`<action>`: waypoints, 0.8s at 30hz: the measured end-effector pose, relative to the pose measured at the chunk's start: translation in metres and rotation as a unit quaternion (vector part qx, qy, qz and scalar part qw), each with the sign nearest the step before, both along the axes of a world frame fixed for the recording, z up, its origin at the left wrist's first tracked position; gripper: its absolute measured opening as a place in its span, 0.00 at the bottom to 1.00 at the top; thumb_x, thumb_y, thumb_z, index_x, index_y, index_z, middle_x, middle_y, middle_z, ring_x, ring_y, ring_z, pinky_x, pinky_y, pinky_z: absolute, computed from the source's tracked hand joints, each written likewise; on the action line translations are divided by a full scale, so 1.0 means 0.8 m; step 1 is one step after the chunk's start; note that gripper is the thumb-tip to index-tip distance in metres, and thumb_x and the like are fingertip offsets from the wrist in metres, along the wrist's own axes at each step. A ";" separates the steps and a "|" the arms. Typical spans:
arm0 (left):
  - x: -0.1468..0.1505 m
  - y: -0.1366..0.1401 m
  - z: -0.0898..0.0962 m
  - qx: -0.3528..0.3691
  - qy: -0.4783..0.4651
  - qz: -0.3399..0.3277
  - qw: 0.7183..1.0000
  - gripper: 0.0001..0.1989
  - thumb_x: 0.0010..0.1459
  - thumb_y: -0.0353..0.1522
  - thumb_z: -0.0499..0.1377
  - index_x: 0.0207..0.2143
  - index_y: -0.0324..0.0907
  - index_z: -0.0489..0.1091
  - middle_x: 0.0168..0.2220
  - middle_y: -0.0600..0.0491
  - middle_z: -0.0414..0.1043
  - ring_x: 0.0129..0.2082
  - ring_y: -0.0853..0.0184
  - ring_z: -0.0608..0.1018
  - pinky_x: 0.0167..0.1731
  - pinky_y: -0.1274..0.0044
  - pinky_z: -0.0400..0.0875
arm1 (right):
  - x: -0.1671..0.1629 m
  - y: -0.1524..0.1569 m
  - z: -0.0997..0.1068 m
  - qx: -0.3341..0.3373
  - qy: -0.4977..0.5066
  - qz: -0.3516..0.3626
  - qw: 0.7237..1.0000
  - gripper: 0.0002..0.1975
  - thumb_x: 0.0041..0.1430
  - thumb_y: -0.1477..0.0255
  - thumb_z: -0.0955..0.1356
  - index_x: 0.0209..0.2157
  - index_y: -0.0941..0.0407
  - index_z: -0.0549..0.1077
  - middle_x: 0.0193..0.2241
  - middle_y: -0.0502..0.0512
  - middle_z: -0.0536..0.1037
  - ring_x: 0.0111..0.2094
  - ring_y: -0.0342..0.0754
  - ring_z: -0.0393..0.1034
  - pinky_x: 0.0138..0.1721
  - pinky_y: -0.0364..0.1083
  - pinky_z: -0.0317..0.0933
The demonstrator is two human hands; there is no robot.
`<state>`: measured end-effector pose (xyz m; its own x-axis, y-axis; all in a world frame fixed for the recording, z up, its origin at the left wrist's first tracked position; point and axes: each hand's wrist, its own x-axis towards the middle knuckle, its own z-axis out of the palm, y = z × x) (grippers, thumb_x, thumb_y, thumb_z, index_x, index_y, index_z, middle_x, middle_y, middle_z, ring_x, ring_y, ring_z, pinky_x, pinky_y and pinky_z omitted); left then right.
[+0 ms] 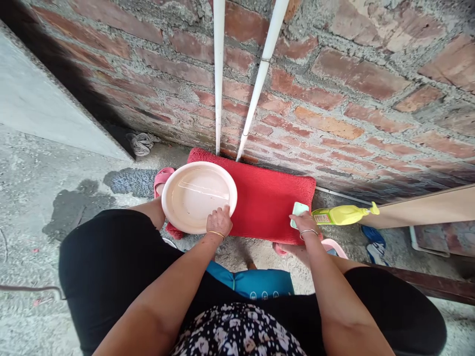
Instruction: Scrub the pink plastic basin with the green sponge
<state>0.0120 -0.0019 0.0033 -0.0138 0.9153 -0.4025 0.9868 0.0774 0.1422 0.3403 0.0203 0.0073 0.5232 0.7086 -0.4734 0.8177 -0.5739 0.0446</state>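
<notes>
A pale pink basin (pixel 178 221) with clear water in it rests at the left end of a red cloth-covered surface (pixel 260 198). My left hand (pixel 219 221), with a bracelet at the wrist, is closed at the basin's near right rim; its thumb is hidden. Over the right end of the red cover, my right hand (pixel 306 222) grips a pale green rectangular block (pixel 300 208), whose exact kind I cannot make out. Just right of that hand is a yellow pump bottle (pixel 343 214), its nozzle pointing right.
A brick wall (pixel 178 74) with two white pipes (pixel 218 74) rises behind the cover. A grey rag (pixel 142 143) lies by the wall at left. Blue-and-white shoes (pixel 374 244) and a pink container (pixel 334 247) are at right. A blue seat (pixel 256 283) is between my legs.
</notes>
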 end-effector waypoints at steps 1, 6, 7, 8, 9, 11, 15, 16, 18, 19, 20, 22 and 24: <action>0.000 0.000 0.000 0.000 0.000 0.001 1.000 0.23 0.56 0.26 0.44 0.54 0.42 0.61 0.38 0.42 0.68 0.39 0.58 0.72 0.35 0.68 0.66 | -0.022 0.010 -0.002 0.002 0.010 0.011 1.000 0.23 0.49 0.51 0.65 0.39 0.55 0.68 0.37 0.59 0.72 0.38 0.52 0.69 0.35 0.48 0.60; 0.000 0.000 -0.001 -0.001 -0.011 0.004 1.000 0.22 0.56 0.27 0.45 0.53 0.42 0.62 0.38 0.42 0.67 0.39 0.58 0.71 0.37 0.68 0.65 | -0.155 0.061 -0.011 0.023 0.072 0.094 0.993 0.24 0.48 0.52 0.66 0.43 0.51 0.67 0.42 0.56 0.70 0.41 0.51 0.68 0.38 0.47 0.59; 0.000 0.000 -0.001 -0.001 -0.012 0.005 1.000 0.22 0.56 0.27 0.45 0.53 0.42 0.62 0.38 0.42 0.67 0.39 0.58 0.71 0.37 0.68 0.65 | -0.180 0.068 -0.013 0.022 0.082 0.114 0.990 0.23 0.48 0.52 0.66 0.43 0.50 0.67 0.42 0.55 0.69 0.41 0.51 0.68 0.38 0.47 0.59; 0.000 0.000 -0.001 -0.002 -0.013 0.005 1.000 0.21 0.57 0.27 0.45 0.53 0.42 0.62 0.38 0.42 0.67 0.39 0.58 0.71 0.37 0.68 0.65 | -0.203 0.075 -0.015 0.020 0.092 0.134 0.986 0.23 0.48 0.53 0.66 0.43 0.50 0.67 0.42 0.55 0.69 0.41 0.50 0.68 0.38 0.47 0.59; 0.000 0.001 -0.001 -0.005 -0.012 0.006 1.000 0.21 0.57 0.27 0.45 0.53 0.42 0.62 0.38 0.42 0.67 0.39 0.58 0.71 0.36 0.68 0.65 | -0.221 0.080 -0.017 0.018 0.102 0.155 0.983 0.22 0.48 0.54 0.66 0.43 0.50 0.67 0.43 0.54 0.69 0.41 0.50 0.67 0.39 0.47 0.59; 0.000 0.001 -0.001 -0.013 -0.006 0.007 1.000 0.21 0.57 0.27 0.44 0.53 0.43 0.62 0.39 0.42 0.67 0.39 0.58 0.71 0.36 0.68 0.65 | -0.245 0.088 -0.020 0.016 0.115 0.191 0.975 0.21 0.49 0.55 0.66 0.43 0.50 0.67 0.43 0.54 0.68 0.41 0.50 0.67 0.40 0.48 0.59; 0.000 0.001 -0.001 -0.017 -0.001 0.002 1.000 0.22 0.57 0.28 0.44 0.53 0.43 0.60 0.39 0.42 0.67 0.39 0.58 0.71 0.37 0.68 0.64 | -0.231 0.097 -0.021 0.000 0.105 0.191 0.976 0.22 0.48 0.55 0.67 0.43 0.50 0.68 0.43 0.55 0.68 0.42 0.51 0.67 0.40 0.48 0.59; 0.000 0.000 -0.001 -0.016 -0.001 0.001 1.000 0.22 0.57 0.28 0.45 0.53 0.43 0.60 0.39 0.42 0.67 0.40 0.58 0.71 0.37 0.68 0.64 | -0.216 0.098 -0.020 -0.004 0.097 0.180 0.979 0.22 0.47 0.55 0.67 0.43 0.50 0.68 0.43 0.55 0.69 0.42 0.51 0.67 0.40 0.48 0.59; 0.000 -0.001 -0.002 -0.014 -0.002 0.000 1.000 0.22 0.57 0.28 0.45 0.53 0.42 0.61 0.39 0.42 0.67 0.39 0.58 0.71 0.37 0.68 0.64 | -0.175 0.096 -0.018 -0.004 0.080 0.153 0.985 0.24 0.46 0.54 0.67 0.43 0.51 0.68 0.42 0.55 0.69 0.42 0.51 0.67 0.39 0.47 0.59; 0.000 -0.001 -0.002 -0.012 -0.001 0.000 1.000 0.22 0.57 0.28 0.45 0.53 0.42 0.61 0.39 0.42 0.67 0.39 0.58 0.71 0.37 0.68 0.64 | -0.151 0.093 -0.015 -0.002 0.071 0.136 0.988 0.24 0.46 0.54 0.67 0.43 0.51 0.68 0.41 0.55 0.69 0.41 0.51 0.67 0.38 0.47 0.59; 0.000 -0.001 -0.002 -0.010 -0.001 0.001 1.000 0.22 0.57 0.28 0.45 0.53 0.42 0.61 0.39 0.42 0.67 0.39 0.58 0.71 0.37 0.68 0.64 | -0.125 0.088 -0.013 0.000 0.063 0.117 0.991 0.23 0.47 0.53 0.67 0.42 0.52 0.68 0.40 0.55 0.70 0.41 0.51 0.67 0.38 0.47 0.60; -0.001 -0.002 -0.003 -0.003 0.001 0.002 1.000 0.21 0.57 0.28 0.45 0.53 0.42 0.62 0.39 0.42 0.68 0.38 0.58 0.71 0.36 0.69 0.65 | -0.074 0.072 -0.006 0.005 0.049 0.081 0.996 0.21 0.49 0.54 0.66 0.41 0.53 0.68 0.37 0.55 0.70 0.40 0.51 0.67 0.36 0.46 0.60; -0.001 -0.001 -0.003 0.004 0.005 0.001 1.000 0.21 0.56 0.27 0.44 0.52 0.42 0.62 0.38 0.43 0.68 0.38 0.59 0.72 0.35 0.69 0.65 | -0.026 0.050 0.000 0.013 0.031 0.057 0.998 0.18 0.50 0.57 0.66 0.39 0.53 0.68 0.35 0.56 0.71 0.39 0.52 0.67 0.34 0.46 0.61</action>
<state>0.0115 -0.0030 0.0005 -0.0189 0.9186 -0.3948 0.9881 0.0775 0.1330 0.3197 0.0602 0.0075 0.4082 0.7742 -0.4837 0.8787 -0.4769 -0.0219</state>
